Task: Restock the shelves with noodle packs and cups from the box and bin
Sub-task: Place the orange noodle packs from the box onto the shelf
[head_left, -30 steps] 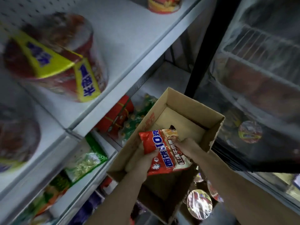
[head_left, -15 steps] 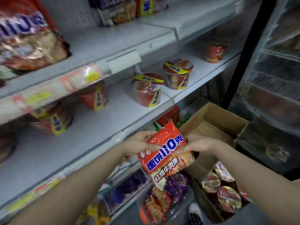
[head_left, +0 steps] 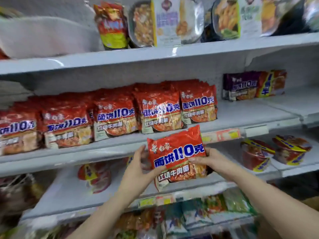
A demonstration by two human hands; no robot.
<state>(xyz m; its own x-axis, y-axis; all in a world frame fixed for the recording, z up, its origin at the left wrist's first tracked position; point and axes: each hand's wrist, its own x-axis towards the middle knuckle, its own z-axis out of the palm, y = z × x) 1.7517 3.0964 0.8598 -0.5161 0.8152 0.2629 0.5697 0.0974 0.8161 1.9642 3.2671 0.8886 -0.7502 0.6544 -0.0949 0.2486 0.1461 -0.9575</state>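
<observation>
A person stands facing white metal store shelving, seen from a camera on their head, with both bare forearms reaching forward. Between the hands is a red plastic noodle pack (head_left: pixel 177 156) with large blue and white lettering, held upright with its printed front toward the camera. The left hand (head_left: pixel 140 167) grips the pack's left edge, thumb across the front lower corner and fingers behind. The right hand (head_left: pixel 209 158) holds the right edge, fingers curled over the front. Holding both edges probably keeps the soft, crinkly pack flat and facing forward.

The pack is in the air, just in front of and slightly below the front lip of the middle shelf (head_left: pixel 241 118). On that shelf stands a row of matching red noodle packs (head_left: pixel 114 118), upright and side by side, fronts outward. The row ends just above the held pack, and bare shelf lies to its right, so that gap looks like the likely destination. Further right on the same shelf sit a purple noodle pack (head_left: pixel 240 87) and an orange-red one beside it.

The shelf below holds red noodle cups with yellow bands (head_left: pixel 276 151) at the right, and another cup at the left, blurred. The top shelf carries boxed and bagged meals, too blurred to read. The box and bin are not in view.
</observation>
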